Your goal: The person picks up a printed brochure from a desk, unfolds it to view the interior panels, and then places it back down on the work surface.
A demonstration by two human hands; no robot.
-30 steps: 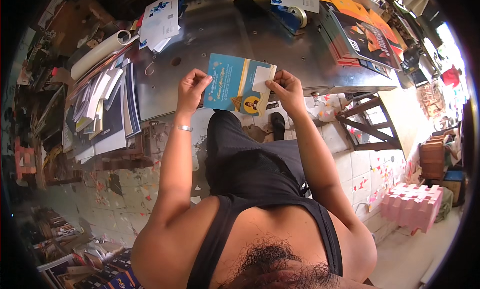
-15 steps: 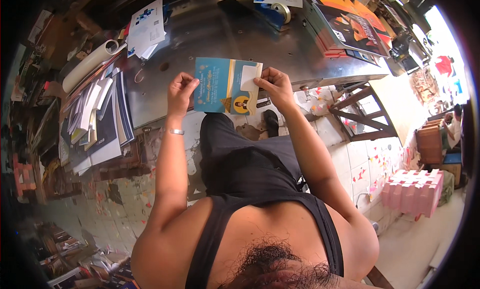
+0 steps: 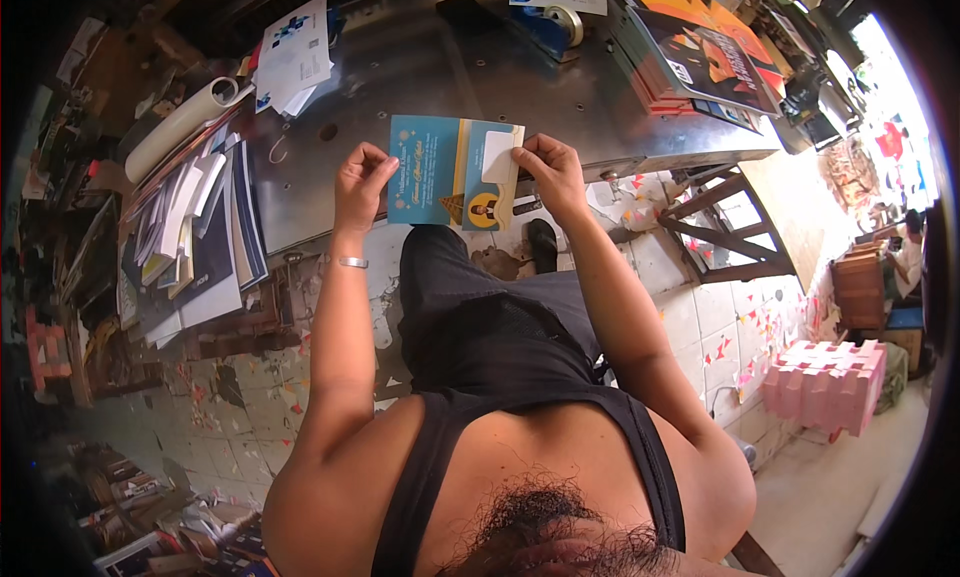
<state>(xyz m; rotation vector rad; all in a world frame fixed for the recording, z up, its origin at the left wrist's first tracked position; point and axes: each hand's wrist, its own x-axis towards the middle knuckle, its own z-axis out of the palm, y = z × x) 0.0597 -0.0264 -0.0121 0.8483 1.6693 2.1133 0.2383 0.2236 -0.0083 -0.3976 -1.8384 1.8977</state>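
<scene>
Between my two hands, above the near edge of the metal table (image 3: pixel 370 87), I hold up a printed card (image 3: pixel 430 192). It is blue-green with a gold band, a white label-like patch and a small round portrait on its right part. My left hand (image 3: pixel 362 182) pinches the card's left edge between thumb and fingers. On the right edge, next to the white patch, my right hand (image 3: pixel 553 172) pinches it the same way. The card is spread flat, its printed face toward me. A bracelet circles my left wrist.
Left on the table lie piled papers and booklets (image 3: pixel 190 227), a white paper roll (image 3: pixel 185 127) and printed envelopes (image 3: pixel 293 52). A tape dispenser (image 3: pixel 560 27) stands at the back, beside stacked magazines (image 3: pixel 690 57). Pink bundles (image 3: pixel 825 382) stand on the floor at right.
My right thumb has shifted slightly toward the card's right edge. Otherwise the card and both hands stay almost where they were.
</scene>
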